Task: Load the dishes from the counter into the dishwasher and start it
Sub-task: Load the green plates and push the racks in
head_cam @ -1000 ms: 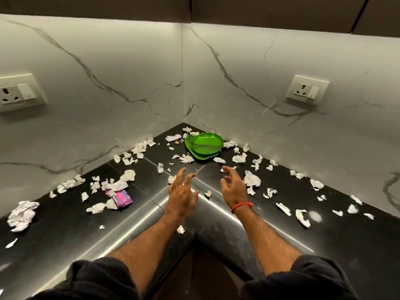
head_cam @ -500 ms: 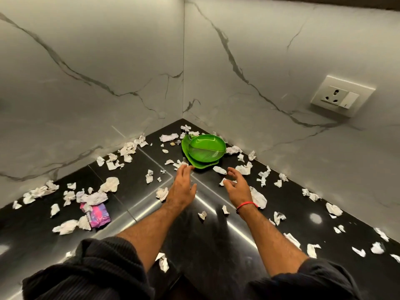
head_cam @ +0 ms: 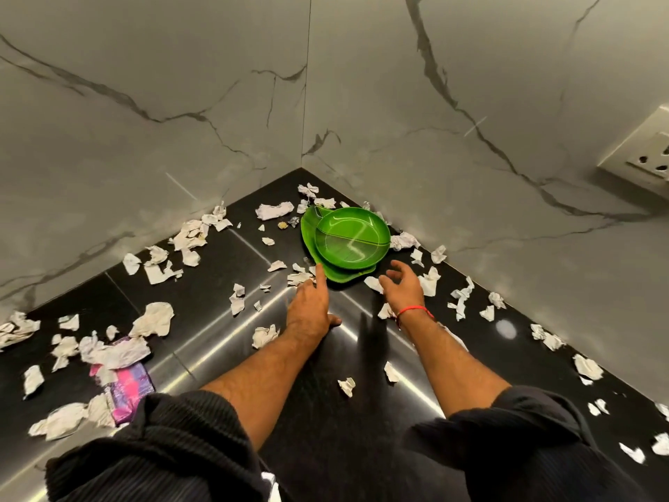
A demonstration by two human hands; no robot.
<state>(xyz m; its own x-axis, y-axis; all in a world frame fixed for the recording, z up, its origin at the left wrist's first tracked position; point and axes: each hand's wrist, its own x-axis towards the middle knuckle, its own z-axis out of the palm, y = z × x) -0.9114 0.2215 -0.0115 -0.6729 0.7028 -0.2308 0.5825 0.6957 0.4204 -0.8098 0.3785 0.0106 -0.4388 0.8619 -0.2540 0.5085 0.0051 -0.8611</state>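
Two green plates (head_cam: 347,244) sit stacked in the far corner of the black tabletop (head_cam: 202,284), ringed by torn paper scraps (head_cam: 188,237). The left hand (head_cam: 309,309) lies flat, one fingertip touching the lower plate's near rim; the right hand (head_cam: 402,284) hovers just beside it — both grips loose, holding nothing. Best lift both plates together by opposite rims, level — leaving the scraps behind.

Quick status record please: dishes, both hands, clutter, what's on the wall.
dishes: two green dishes stacked in the counter's back corner
left hand: left hand open, fingertip at the lower dish's near rim
right hand: right hand open, just short of the stack
clutter: torn paper scraps across the black counter; pink wrapper at left
wall: socket at right
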